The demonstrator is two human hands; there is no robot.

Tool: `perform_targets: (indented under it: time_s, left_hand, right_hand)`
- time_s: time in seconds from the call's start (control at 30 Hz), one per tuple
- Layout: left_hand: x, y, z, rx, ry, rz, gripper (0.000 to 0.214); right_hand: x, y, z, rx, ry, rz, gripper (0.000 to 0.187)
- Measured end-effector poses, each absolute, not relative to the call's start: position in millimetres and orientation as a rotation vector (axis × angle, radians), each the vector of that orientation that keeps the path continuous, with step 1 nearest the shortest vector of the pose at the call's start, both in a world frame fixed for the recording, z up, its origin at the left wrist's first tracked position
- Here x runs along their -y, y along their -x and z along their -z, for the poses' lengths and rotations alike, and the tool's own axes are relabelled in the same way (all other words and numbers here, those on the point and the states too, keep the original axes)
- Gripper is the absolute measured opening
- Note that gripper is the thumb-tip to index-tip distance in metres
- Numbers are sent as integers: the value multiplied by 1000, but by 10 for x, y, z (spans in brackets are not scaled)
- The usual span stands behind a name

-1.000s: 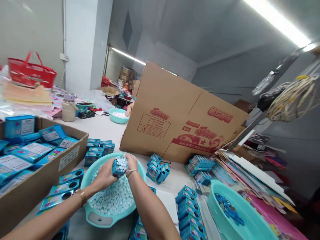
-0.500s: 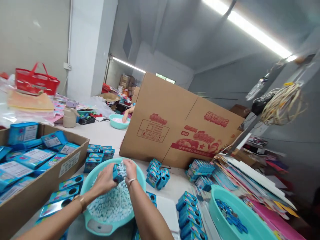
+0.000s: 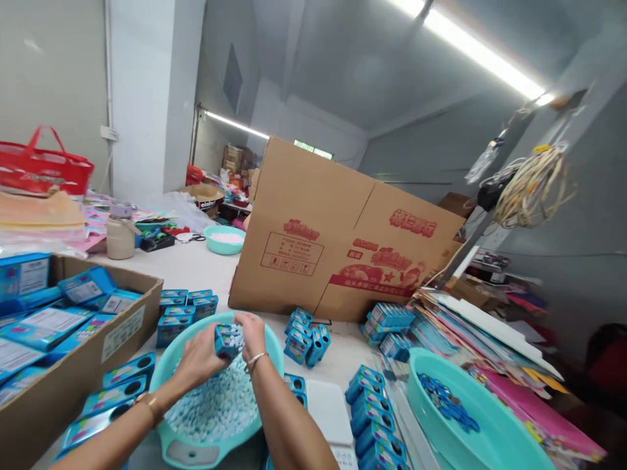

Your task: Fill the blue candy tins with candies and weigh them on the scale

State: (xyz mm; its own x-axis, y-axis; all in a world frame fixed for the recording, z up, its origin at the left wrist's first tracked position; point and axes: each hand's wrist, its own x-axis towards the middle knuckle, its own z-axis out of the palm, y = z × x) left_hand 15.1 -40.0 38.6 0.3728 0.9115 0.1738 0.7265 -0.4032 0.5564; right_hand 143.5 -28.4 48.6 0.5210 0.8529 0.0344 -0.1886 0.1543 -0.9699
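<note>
Both my hands meet over a teal basin [image 3: 169, 356] full of small pale blue-white tablets [image 3: 215, 408]. My left hand [image 3: 198, 359] is closed round a small blue box [image 3: 226, 339] topped with tablets. My right hand [image 3: 252, 334] curls against the box's far side, fingers pressed on the tablets. A bracelet shows on each wrist. More small blue boxes [image 3: 306, 339] lie just right of the basin.
A big cardboard carton [image 3: 337, 238] stands behind the basin. An open carton [image 3: 98, 356] of blue packs sits at left. A second teal basin [image 3: 490, 431] with blue pieces is at right, beside stacked blue boxes [image 3: 372, 411] and printed sheets [image 3: 470, 333]. A far basin [image 3: 224, 239] holds white tablets.
The camera swung a little left and up. My hands stay over the basin, closing in on the blue box; the loose heap of tablets on it looks smaller. The other person's hand by the far basin is gone.
</note>
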Motion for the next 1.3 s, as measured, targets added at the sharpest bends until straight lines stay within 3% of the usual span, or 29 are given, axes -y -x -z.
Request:
perform_targets:
  time_s: [0.3, 0.53, 0.9, 1.0, 1.13, 1.23, 1.3]
  left_hand:
    - [390, -188, -324, -1490, -2192, -672, 65]
    - [348, -69, -237, -1260, -1993, -730, 70]
    - [556, -44, -233, -929, -1534, -797, 90]
    - [579, -52, -311, -918, -1533, -809, 91]
    - [527, 175, -427, -918, -1648, -742, 93]
    - [505, 434, -477, -934, -1595, -684, 99]
    - [516, 563, -498, -932, -1573, -696, 102]
  right_hand:
    - [219, -1317, -459, 805, 1249, -791, 15]
    - [344, -1410, -415, 934, 1270, -905, 26]
    - [564, -1413, -227, 528, 1127, -1228, 67]
    - [577, -1382, -269, 598, 1122, -1158, 67]
    - [573, -1709, -305, 797, 1169, -1300, 71]
    - [602, -1991, -185, 1151, 1437, -1136, 49]
    - [681, -2045, -39, 1436, 1507, -1065, 49]
